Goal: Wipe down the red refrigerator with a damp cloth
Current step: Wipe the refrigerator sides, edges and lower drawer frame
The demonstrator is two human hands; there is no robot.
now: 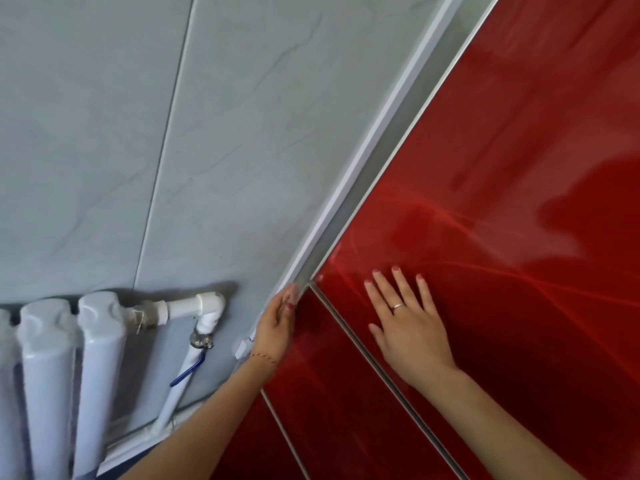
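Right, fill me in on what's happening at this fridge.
A person is at the red refrigerator with both hands bare. The left hand holds the edge of the lower door beside the tiled wall, fingers wrapped round the corner. The right hand lies flat, fingers spread, on the upper door. No cloth is in view. A white radiator stands to the left.
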